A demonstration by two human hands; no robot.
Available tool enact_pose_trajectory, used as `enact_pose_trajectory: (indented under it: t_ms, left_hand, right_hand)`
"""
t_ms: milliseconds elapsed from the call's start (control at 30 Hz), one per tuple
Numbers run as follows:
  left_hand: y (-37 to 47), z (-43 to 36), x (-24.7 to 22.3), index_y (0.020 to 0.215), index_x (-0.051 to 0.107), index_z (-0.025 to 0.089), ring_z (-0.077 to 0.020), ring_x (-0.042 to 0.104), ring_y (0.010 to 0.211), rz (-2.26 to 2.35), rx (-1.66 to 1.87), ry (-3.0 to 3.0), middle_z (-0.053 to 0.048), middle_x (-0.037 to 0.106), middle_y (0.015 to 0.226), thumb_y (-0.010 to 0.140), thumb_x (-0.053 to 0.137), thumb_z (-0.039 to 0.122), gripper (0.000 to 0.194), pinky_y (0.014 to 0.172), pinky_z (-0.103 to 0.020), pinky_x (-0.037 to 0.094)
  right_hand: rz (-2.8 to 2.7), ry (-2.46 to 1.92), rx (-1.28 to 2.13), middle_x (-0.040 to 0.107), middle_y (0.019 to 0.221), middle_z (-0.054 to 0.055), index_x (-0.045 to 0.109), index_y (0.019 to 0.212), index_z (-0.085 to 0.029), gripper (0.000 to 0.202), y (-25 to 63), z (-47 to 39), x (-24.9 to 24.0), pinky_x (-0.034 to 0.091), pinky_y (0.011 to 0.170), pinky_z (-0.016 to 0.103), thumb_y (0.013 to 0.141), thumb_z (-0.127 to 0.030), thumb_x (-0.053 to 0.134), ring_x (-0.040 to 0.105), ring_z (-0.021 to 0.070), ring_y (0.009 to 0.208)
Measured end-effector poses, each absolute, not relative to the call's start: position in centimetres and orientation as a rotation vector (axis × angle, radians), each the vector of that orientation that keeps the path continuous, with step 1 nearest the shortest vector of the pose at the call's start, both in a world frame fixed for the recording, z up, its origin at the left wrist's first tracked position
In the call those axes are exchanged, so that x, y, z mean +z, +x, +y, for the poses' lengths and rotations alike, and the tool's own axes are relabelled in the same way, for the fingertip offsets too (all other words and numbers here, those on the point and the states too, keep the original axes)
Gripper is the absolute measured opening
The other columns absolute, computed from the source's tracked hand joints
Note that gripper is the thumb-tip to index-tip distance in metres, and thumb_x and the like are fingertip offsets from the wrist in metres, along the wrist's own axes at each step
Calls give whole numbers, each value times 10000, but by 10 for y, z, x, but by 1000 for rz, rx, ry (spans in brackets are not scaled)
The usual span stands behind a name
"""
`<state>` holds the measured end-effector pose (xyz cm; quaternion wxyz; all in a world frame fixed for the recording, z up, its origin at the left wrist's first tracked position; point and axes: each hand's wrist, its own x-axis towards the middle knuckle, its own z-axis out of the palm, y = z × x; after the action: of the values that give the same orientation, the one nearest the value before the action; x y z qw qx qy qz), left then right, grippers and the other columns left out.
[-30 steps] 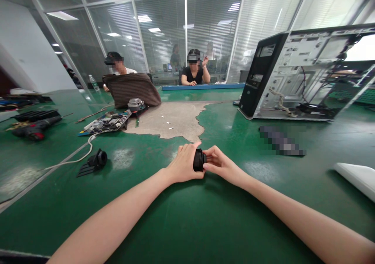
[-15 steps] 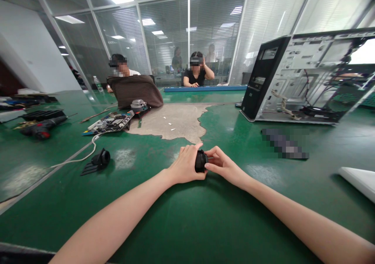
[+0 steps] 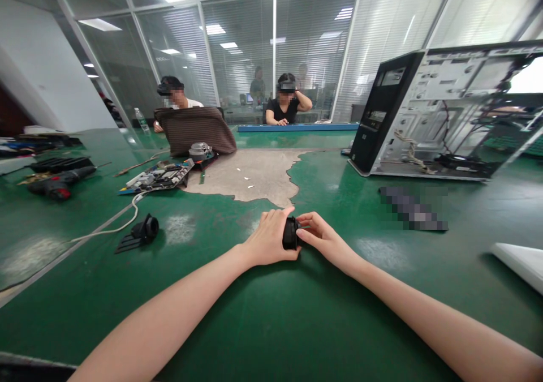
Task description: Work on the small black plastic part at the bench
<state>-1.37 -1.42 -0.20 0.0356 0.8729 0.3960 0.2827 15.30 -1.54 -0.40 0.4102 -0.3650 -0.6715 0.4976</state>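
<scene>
A small black rounded part (image 3: 291, 234), possibly plastic, is held just above or on the green table (image 3: 271, 320); I cannot tell which. My left hand (image 3: 268, 236) wraps round its left side, thumb and fingers closed on it. From the right, my right hand (image 3: 319, 235) pinches the part's right end between thumb and fingertips. Another black part (image 3: 145, 230), with a round collar and a slatted flat piece, lies to the left of my left forearm.
Left: a circuit board (image 3: 159, 177), a white cable (image 3: 134, 215) and a power drill (image 3: 61, 183). Behind stands a brown bag (image 3: 193, 130). An open computer case (image 3: 390, 116) is at the right, a white object (image 3: 520, 263) at the right edge. Two people sit across the table.
The fingers of my right hand have shifted slightly on the black part's right end, the thumb a little higher. My left hand keeps its hold in the same place.
</scene>
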Motion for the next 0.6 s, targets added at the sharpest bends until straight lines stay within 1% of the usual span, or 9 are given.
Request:
enact_pose_trajectory:
  t_ms: [133,267,333,433,500,600]
  left_hand:
    - [-14,-14,-1,1229,225,166,-270,436,985,1214,858,2666,-108,461,1091,598,603,361,761,840,-413,307]
    - [-14,-13,-1,1231,216,179,-272,437,991,1201,852,2658,-105,456,1108,581,610,342,777,844,-415,303]
    - [-14,-13,-1,1229,221,177,-270,440,990,1202,854,2662,-103,459,1102,583,610,340,772,846,-413,303]
    - [-13,-14,-2,1228,224,184,-270,440,992,1211,860,2653,-101,457,1108,600,601,346,750,851,-416,302]
    - [-13,-14,-2,1227,227,185,-271,440,992,1218,862,2646,-102,454,1116,603,601,351,746,853,-420,303]
    - [-13,-14,-2,1224,237,171,-271,440,995,1211,859,2656,-107,458,1112,602,604,357,746,856,-418,304]
  right_hand:
    - [-1682,-858,1321,534,901,14,429,876,-213,226,155,-16,-4,441,791,337,738,-328,567,547,151,865]
    - [-1682,-775,1412,536,909,0,402,857,-226,300,159,-19,-3,443,790,338,684,-295,638,560,152,872]
    - [-1684,-784,1386,538,895,-3,406,840,-226,283,159,-20,-3,443,786,333,690,-302,633,559,148,861]
    - [-1674,-830,1298,538,827,-13,421,806,-219,219,156,-18,-3,453,747,320,729,-343,584,557,134,785]
    - [-1675,-854,1263,535,803,-17,431,806,-215,210,154,-16,-4,455,732,317,738,-359,568,553,129,754]
    - [-1682,-898,1237,538,840,-2,441,859,-210,227,153,-15,-4,445,762,325,737,-353,568,546,142,812]
